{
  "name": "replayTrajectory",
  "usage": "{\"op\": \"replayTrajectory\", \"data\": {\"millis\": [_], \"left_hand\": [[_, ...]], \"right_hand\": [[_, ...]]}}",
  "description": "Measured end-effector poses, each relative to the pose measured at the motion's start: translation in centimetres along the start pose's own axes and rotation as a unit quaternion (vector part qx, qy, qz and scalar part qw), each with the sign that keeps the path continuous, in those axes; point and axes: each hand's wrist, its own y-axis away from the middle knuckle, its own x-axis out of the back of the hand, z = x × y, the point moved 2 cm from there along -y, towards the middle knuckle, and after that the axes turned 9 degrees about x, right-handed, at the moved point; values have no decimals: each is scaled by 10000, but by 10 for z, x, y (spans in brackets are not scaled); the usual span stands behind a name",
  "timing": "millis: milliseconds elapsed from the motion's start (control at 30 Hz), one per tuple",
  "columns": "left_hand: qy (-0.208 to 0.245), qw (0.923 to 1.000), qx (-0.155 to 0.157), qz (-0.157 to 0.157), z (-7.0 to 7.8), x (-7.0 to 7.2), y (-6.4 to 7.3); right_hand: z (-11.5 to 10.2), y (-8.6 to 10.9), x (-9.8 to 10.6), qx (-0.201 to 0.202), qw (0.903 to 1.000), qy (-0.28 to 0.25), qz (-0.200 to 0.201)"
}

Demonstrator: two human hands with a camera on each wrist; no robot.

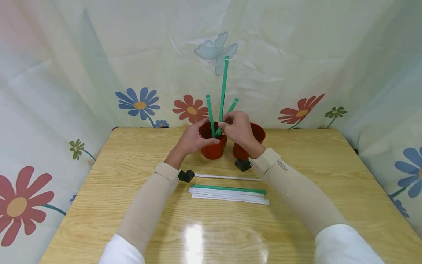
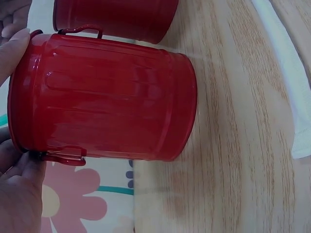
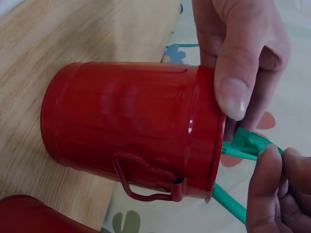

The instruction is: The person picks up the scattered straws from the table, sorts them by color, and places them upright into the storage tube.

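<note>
A red metal bucket (image 1: 213, 151) with small side handles stands upright at the back of the table. My left hand (image 1: 192, 139) holds it by the rim, thumb on the near side and fingers on the far side. My right hand (image 1: 240, 129) pinches a tall green wrapped straw (image 1: 224, 84) near its low end. That crimped end (image 3: 249, 140) shows just outside the bucket's mouth in the right wrist view. Two more green straws, one leaning left (image 1: 209, 106) and one leaning right (image 1: 234, 103), stand in the bucket; their bottoms are hidden.
A second red bucket (image 1: 259, 132) stands close on the right, partly behind my right hand. Nearer on the wooden table (image 1: 148, 220) lie a lone white wrapped straw (image 1: 227, 177) and a row of a green straw (image 1: 227, 189) with white straws (image 1: 227, 197). A flowered curtain (image 1: 263, 66) hangs behind.
</note>
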Motion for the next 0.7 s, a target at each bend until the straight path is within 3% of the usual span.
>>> {"op": "replayTrajectory", "data": {"millis": [700], "left_hand": [[-125,9999,99,-63,0,0,0]], "right_hand": [[0,-8,-8,-419,9965,370,-628]]}}
